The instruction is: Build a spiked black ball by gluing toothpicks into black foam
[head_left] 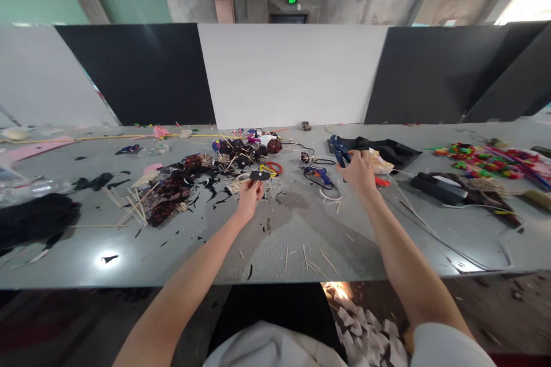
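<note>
My left hand point(251, 192) is closed on a small flat black piece point(260, 175) over the middle of the grey table. To the right, my right hand point(358, 170) is wrapped round a dark blue tool point(340, 151), raised over the table; its exact kind is hard to make out. Between my hands lies a blue glue gun point(318, 174) with an orange part, beside a coil of white cable point(331, 191). Just behind my left hand are a red and yellow tool point(272, 168) and a pile of dark patterned balls point(241, 153).
Dark patterned fabric point(167, 198) and thin sticks point(135, 206) lie left. Black cloth point(383, 151), a black box point(439, 187) and colourful fuzzy pieces point(477, 160) are right. Loose sticks point(316, 266) lie near the front edge. White and black panels point(288, 74) stand behind.
</note>
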Available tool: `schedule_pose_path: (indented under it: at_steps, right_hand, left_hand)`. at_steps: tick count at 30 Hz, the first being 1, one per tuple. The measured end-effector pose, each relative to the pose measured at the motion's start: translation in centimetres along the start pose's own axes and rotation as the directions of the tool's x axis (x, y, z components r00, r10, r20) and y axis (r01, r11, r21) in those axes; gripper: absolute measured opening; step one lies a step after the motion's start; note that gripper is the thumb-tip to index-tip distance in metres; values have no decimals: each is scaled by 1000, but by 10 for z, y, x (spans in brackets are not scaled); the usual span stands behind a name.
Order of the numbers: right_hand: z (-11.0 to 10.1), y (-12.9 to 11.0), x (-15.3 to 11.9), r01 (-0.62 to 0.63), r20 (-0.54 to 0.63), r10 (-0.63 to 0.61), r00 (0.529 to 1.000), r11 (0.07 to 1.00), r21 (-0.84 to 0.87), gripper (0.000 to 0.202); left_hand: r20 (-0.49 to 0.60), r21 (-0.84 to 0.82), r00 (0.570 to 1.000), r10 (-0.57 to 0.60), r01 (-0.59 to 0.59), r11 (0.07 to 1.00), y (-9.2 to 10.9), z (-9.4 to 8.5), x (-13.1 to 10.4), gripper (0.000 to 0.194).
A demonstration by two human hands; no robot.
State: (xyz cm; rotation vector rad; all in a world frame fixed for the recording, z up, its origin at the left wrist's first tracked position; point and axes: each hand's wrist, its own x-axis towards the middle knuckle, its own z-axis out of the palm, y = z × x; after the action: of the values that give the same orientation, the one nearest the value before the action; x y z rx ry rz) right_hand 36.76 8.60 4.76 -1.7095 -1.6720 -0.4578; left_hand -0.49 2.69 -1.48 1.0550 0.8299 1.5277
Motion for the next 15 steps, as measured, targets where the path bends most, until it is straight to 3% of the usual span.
schedule_pose_path:
  at_steps: [6, 10, 15]
  right_hand:
    - [19, -12, -12, 108, 114, -100, 988, 992, -65, 70]
    - [26, -24, -20, 166, 244, -132, 961, 979, -121, 60]
    - [17, -49, -27, 170, 211, -168, 963, 985, 9, 55]
  left_hand:
    - [-21, -18, 1000, -5, 5, 1000, 0, 1, 0, 37]
    - [-27, -30, 1000, -10, 9, 1000, 1, 3, -1, 39]
    - [-24, -41, 999, -35, 34, 999, 2, 3, -1, 39]
